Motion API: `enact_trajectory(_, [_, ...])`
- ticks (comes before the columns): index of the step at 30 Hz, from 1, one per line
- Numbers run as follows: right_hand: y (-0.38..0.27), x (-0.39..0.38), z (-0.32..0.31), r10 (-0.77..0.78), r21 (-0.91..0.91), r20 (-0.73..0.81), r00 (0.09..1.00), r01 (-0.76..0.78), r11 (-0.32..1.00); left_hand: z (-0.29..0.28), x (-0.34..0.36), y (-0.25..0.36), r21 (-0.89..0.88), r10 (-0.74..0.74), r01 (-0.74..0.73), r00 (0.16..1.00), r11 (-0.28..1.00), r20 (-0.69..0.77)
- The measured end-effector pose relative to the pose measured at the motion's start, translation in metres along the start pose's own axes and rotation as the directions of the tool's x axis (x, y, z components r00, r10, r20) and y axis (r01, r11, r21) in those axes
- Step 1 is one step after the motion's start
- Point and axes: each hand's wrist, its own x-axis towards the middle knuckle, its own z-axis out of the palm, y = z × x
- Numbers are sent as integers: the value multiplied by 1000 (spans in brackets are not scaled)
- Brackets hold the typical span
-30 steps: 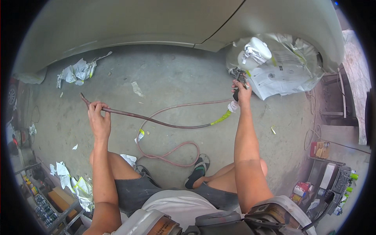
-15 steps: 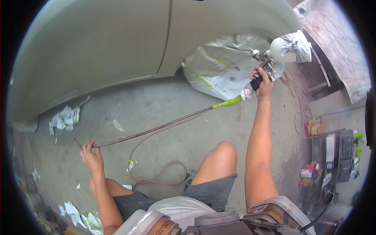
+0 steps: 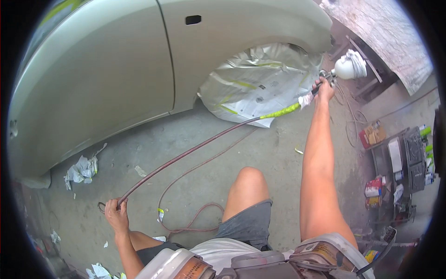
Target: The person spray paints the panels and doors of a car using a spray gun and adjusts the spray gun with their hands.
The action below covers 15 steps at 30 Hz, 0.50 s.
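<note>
The person's right hand (image 3: 325, 89) is wrapped around the handle of a spray gun (image 3: 330, 76), held up on the far right at the end of an outstretched arm, just to the right of the car's covered wheel. A white cup (image 3: 348, 66) sits on the gun and leans away to the right, wrinkled pale wrapping bunched around its outer end.

From the gun's handle, a reddish hose (image 3: 162, 166) slopes down toward the near left, its upper stretch bound in yellow-green tape (image 3: 281, 112). The left hand (image 3: 116, 215), low on the near left, has its fingers curled around that hose close to a small bend; from where I stand I can't see the palm side of the grip. Between the two hands the hose hangs in a gentle curve. A thinner-looking length (image 3: 193, 230) lies looped on the concrete floor (image 3: 278, 153), near the person's bare knee (image 3: 251, 182).

The pale greenish-grey car (image 3: 93, 69) fills the far left, its wheel covered by silvery sheeting (image 3: 267, 88). Crumpled paper (image 3: 82, 170) lies by its lower edge on the left. Over on the right stand a draped bench (image 3: 385, 37) and, nearer, a dark rack (image 3: 411, 151).
</note>
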Motion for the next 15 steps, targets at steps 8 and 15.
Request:
enact_trajectory(8, [-5, -265, 6, 181, -2, 472, 863, -204, 979, -29, -42, -172, 716, -635, 215, 668, 664, 388])
enact_trajectory(15, [19, -475, 45, 123, -127, 907, 402, -18, 992, 37, -20, 81, -638, 263, 37, 891, 769, 369])
